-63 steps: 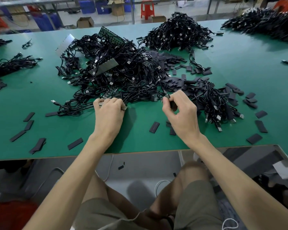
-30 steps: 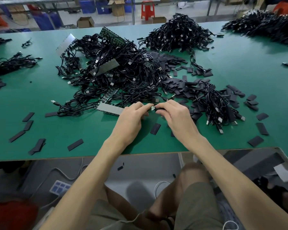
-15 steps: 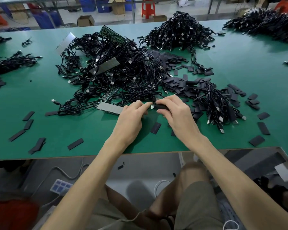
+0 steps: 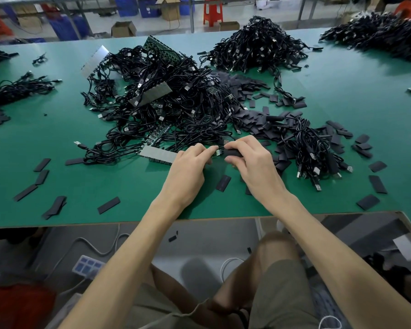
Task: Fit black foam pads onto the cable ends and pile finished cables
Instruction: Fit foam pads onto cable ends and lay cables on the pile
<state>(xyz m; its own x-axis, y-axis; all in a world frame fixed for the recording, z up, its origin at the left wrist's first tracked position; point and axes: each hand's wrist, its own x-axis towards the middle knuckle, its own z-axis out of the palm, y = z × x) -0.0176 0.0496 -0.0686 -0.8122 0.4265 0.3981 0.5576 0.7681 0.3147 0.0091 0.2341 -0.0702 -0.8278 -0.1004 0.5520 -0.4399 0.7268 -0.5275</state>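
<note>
Just over the near middle of the green-topped bench (image 4: 105, 181), two bare hands meet on one cable. The left hand (image 4: 190, 172) pinches the small cable end (image 4: 218, 152) between thumb and forefinger, and its pale, green-flecked tip points to the right. The right hand (image 4: 254, 167) has its fingers (image 4: 237, 143) curled round a black foam pad (image 4: 231, 153), with the thumb below and the fingers on top. The pad's long axis runs left to right, roughly along the bench's near edge, and its left end meets the cable end. Whether the tip is already inside the pad cannot be told. Both are held just in front of the large tangled heap of black cables (image 4: 171, 103).

A ribbed grey strip (image 4: 157, 155) lies at that heap's near edge, just beside the left hand's knuckles. One loose flat foam rectangle (image 4: 223, 183) lies on the bench between the two wrists, set at an angle. More scattered foam pieces (image 4: 42, 165) lie well apart to the left. To the right of the right hand sits a smaller bundle of cables (image 4: 313, 148), its metal plugs pointing toward the near edge and foam pieces spread around it. A tall far heap of cables (image 4: 259, 46) stands farther back.
</note>
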